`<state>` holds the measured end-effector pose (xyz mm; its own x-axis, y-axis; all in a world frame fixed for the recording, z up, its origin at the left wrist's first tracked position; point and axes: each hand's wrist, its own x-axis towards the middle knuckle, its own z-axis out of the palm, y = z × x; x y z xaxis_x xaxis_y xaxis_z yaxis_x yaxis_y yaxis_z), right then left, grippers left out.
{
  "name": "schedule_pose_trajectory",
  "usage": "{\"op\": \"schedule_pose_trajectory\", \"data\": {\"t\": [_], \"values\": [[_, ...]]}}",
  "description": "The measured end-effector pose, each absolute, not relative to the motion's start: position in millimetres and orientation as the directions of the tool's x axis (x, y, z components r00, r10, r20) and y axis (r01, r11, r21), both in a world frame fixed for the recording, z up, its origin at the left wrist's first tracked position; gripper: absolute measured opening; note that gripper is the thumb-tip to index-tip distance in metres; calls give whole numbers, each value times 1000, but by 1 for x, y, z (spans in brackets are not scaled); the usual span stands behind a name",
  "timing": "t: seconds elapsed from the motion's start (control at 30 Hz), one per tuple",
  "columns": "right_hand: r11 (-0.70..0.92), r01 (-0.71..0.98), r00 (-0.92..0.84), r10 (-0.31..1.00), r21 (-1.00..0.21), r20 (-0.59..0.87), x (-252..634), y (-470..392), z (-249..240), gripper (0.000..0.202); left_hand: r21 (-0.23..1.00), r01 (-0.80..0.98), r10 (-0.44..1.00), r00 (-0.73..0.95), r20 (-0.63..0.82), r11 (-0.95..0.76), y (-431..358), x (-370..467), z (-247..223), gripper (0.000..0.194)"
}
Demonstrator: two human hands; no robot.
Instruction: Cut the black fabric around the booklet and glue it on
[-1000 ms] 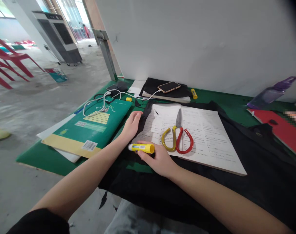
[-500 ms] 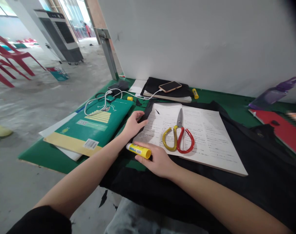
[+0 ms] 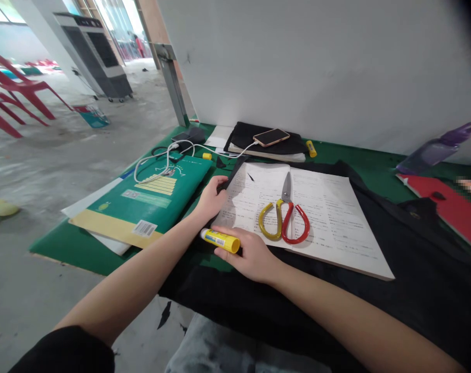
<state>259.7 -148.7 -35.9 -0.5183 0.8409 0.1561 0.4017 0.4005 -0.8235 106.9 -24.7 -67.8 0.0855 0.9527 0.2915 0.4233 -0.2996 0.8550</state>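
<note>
My right hand (image 3: 253,255) is closed around a yellow glue stick (image 3: 222,240), which lies sideways just in front of the book's near left corner. The far left edge of the open book (image 3: 324,207) has my left hand (image 3: 212,199) at it, with the fingers curled on the edge of the black cloth (image 3: 237,168); the fingertips are partly hidden. That cloth spreads under the book and past its right side. On the pages rest scissors (image 3: 285,194) with one yellow and one red handle, blades pointing away from me.
Left of my hands lies a green book (image 3: 153,202) with a white cable (image 3: 167,166) across it. Behind are a phone (image 3: 271,137) on a black-covered book (image 3: 239,135) and a small yellow tube (image 3: 311,149). A purple bottle (image 3: 429,155) and red folder (image 3: 445,212) are at right.
My left thumb has drawn in toward the fingers, closing on the cloth's edge by the book. My right hand and the glue stick have hardly moved.
</note>
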Motion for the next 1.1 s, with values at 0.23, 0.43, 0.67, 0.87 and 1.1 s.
{"op": "schedule_pose_trajectory", "data": {"t": [0.23,0.43,0.67,0.87,1.1], "values": [[474,380,-579,792,-794,195,259,-149,-39,49,851,441,956,67,284,-284,-26,110,-65,37],[528,368,-623,751,-765,218,259,-148,-38,49,869,413,960,56,275,-273,-26,111,-65,38],[586,357,-668,704,-728,240,259,-147,-39,50,878,391,959,51,279,-276,-26,112,-66,35],[640,228,-706,628,-733,328,258,-152,-36,42,874,390,955,58,290,-289,-21,109,-70,33],[552,150,-489,763,-820,424,264,-156,-35,31,925,324,979,32,201,-200,-20,109,-68,33]]}}
